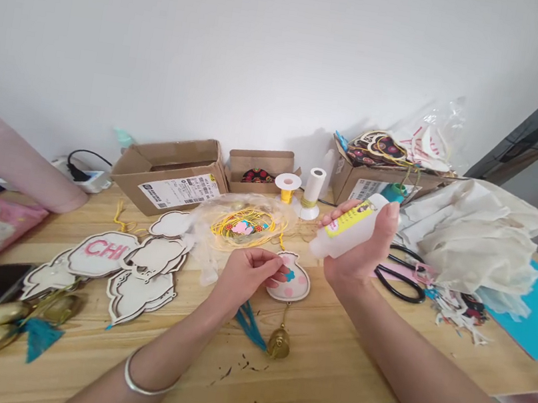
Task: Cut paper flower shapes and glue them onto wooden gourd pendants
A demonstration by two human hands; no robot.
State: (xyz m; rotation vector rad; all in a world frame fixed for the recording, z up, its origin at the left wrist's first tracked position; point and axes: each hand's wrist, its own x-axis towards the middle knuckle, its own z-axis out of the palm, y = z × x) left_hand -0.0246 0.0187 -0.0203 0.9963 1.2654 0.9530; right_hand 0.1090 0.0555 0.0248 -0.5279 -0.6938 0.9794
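My right hand [367,250] is wrapped round a translucent white squeeze bottle [353,231] with a yellow label, tilted above the table. A pale gourd-shaped ornament [295,286] with pink dots and a blue flower lies flat on the wood. Below it hang a brass bell [279,343] and a blue tassel [250,327]. Over the ornament's left edge is my left hand [250,276], thumb and fingers pinched together. Whatever is between those fingertips is hidden.
Cloud-shaped wooden pieces [143,284] and brass bells [3,320] lie left. Behind are a cardboard box [171,177], thread spools [313,191] and a plastic bag of yellow cord [245,225]. Black-handled scissors [401,282] and crumpled cloth [481,233] are right.
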